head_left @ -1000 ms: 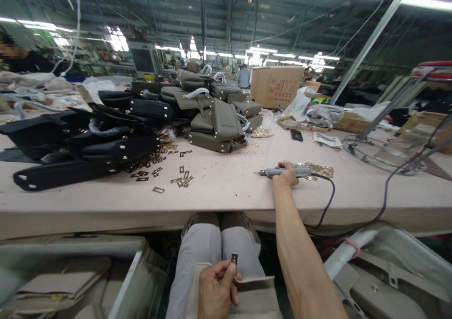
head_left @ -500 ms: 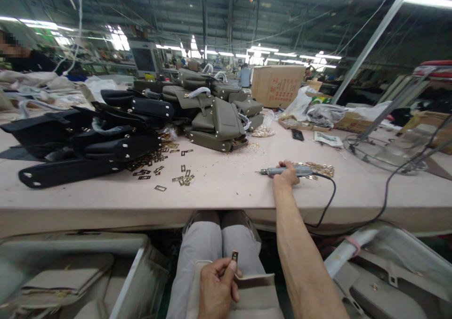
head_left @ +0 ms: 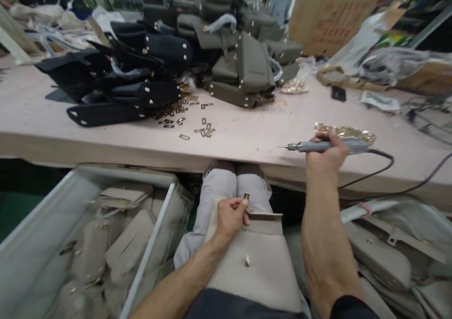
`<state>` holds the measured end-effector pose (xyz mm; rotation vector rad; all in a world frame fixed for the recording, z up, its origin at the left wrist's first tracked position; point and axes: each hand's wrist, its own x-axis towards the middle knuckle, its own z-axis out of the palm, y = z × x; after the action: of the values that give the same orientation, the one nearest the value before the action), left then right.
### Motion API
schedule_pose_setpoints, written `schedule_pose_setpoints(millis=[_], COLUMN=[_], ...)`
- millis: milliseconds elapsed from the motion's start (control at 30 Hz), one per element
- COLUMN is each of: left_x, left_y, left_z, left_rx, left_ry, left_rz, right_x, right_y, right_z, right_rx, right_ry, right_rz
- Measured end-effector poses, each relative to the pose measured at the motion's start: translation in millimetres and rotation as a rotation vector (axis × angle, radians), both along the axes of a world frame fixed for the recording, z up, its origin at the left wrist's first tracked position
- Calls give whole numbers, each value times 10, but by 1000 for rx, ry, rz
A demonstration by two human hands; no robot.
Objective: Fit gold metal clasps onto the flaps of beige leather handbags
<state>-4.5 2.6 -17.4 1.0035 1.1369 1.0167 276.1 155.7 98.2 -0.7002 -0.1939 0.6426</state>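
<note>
My right hand [head_left: 326, 155] is closed around a grey corded electric screwdriver [head_left: 319, 146], held just above the table's front edge with its tip pointing left. My left hand [head_left: 231, 215] is low over my lap and pinches a small metal buckle plate [head_left: 246, 197] at the top edge of a beige bag [head_left: 256, 257] lying on my knees. A small metal fitting shows on the bag's face. Behind the screwdriver lies a pile of gold hardware [head_left: 344, 131].
The pink table [head_left: 88, 137] carries stacked black bags [head_left: 120, 81], olive bags [head_left: 243, 64] and scattered metal buckle plates [head_left: 192, 126]. A bin of beige bags [head_left: 106, 243] stands at my lower left, more beige bags [head_left: 384, 248] at my right. A cardboard box [head_left: 335, 12] stands behind.
The view has tipped downward. My right hand has lifted the screwdriver off the table toward the front edge. My left hand keeps its pinch on the buckle plate.
</note>
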Motion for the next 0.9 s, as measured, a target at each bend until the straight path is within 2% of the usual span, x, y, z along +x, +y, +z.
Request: schedule_pose_setpoints(millis=[100,200,300,467,667,900], left_x=[2,16,25,20,-12,-28], left_y=[-17,-38,-55,-81,-105,-116], left_z=[16,46,83,141,191,146], left_rx=[-28,-42,-41,-31,-9,0], left_ry=[-17,2,33,31,43,34], left_rz=[37,49,31,28,18,16], right_x=[-269,-682,-1070,-1387,-1505,-1569], right_y=[-488,-928,-1172,-1242,-1251,-1259], right_z=[-72,-100,-101,-91,-144,-187], right_rx=[-8,-61,-80,-84,-61,-64], right_ry=[-42,-101,-174,-299,-404,-431], right_rz=[141,174,169,113,95,94])
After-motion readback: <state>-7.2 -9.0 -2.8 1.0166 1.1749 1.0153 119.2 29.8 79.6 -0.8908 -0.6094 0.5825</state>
